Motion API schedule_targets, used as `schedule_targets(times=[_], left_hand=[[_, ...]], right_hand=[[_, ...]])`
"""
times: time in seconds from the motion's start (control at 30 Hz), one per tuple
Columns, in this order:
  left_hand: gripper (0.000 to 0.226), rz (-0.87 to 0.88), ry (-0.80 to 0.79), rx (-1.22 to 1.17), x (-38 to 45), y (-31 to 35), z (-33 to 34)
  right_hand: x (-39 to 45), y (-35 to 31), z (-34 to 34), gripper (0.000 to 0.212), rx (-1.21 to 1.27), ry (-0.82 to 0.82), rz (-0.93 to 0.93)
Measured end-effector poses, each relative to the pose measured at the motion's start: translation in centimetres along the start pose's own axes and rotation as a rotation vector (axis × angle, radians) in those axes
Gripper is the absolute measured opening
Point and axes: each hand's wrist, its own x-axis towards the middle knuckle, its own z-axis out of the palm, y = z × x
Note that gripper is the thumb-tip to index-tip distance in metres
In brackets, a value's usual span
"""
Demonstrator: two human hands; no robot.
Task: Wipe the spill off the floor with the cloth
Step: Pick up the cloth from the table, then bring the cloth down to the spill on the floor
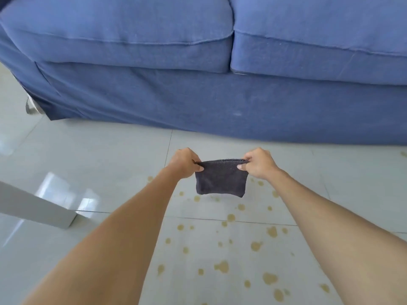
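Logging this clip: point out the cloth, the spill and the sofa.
cloth (221,178): head view, middle of the hanging dark fabric.
spill (222,266): head view, a larger yellowish blotch on the tiles.
sofa (154,100): head view, blue front skirt.

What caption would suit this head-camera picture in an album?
Both hands, left hand and right hand, hold a dark cloth above yellowish spill drops on the tiled floor.
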Motion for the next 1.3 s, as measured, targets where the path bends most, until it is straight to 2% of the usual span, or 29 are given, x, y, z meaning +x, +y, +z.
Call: schedule_targets(times=[0.17,0.33,0.5,0.57,0.63,0.77,0.83,0.93,1.03,1.2,1.3], left_hand=[[0.018,0.028,0.019,0.024,6.5,-1.6,2.8],[0.022,0.049,0.103,0.047,12.2,-2.8,4.7],[0.027,0.015,0.135,0.068,15.4,-3.8,7.0],[0.033,0.006,0.144,0.062,16.1,-4.2,7.6],[0.035,0.007,0.162,0.042,16.4,-4.7,7.9],[0.036,0.049,0.192,0.13,15.7,-6.7,7.6],[0.039,0.07,0.178,0.179,15.1,-8.5,6.9],[0.041,0.008,0.178,0.212,14.2,-13.0,5.0],[0.042,-0.091,0.23,0.241,12.8,-18.8,2.9],[0.052,-0.104,0.262,0.376,9.5,-26.7,2.1],[0.051,-0.106,0.304,0.308,8.3,-28.7,3.7]], right_hand=[[6.3,2.4,3.3,0.027,0.022,0.047,0.032],[11.9,3.7,5.8,0.028,-0.002,0.141,0.029],[14.4,4.7,8.3,0.027,-0.028,0.193,0.045],[14.5,4.8,9.0,0.034,-0.043,0.246,0.052],[14.2,4.8,9.9,0.042,-0.121,0.305,0.02],[12.2,4.1,13.3,0.04,-0.186,0.375,-0.167],[11.3,3.6,15.1,0.05,-0.215,0.314,-0.204],[10.9,3.6,17.0,0.077,-0.314,0.156,-0.135],[10.9,4.1,17.7,0.095,-0.417,0.132,-0.097],[11.7,3.2,18.2,0.09,-0.445,0.185,-0.006],[12.4,1.8,18.7,0.083,-0.392,0.221,0.097]])
